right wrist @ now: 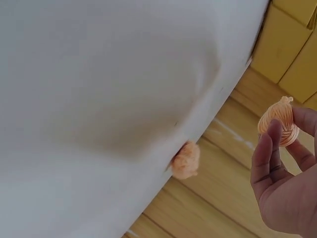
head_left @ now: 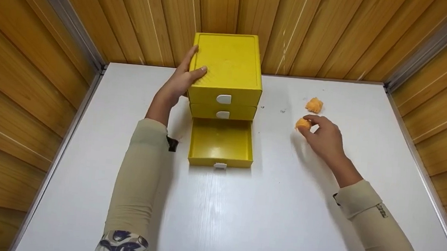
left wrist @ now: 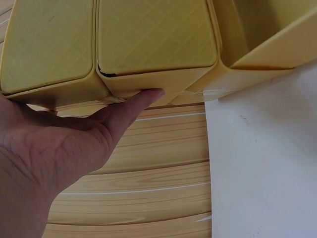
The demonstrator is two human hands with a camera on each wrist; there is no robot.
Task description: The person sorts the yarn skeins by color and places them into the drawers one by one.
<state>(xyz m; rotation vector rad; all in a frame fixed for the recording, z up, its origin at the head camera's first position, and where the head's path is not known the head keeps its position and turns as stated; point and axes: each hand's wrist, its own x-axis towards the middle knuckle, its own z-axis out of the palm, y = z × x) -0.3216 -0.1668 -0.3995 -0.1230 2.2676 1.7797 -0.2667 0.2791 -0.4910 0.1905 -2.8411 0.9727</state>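
In the head view, my left hand rests against the left side of a yellow drawer unit, its thumb on the top panel. The left wrist view shows that hand with a straight digit lying along the yellow casing. The unit's bottom drawer is pulled out, with nothing visible inside. To the right, my right hand pinches a small orange ball of yarn between thumb and fingers, above the table. The wound strands of this ball show clearly in the right wrist view.
Behind the held ball, a second orange ball of yarn lies on the white table. The two upper drawers are closed and have white pulls. Wood-patterned walls enclose the table's back and sides.
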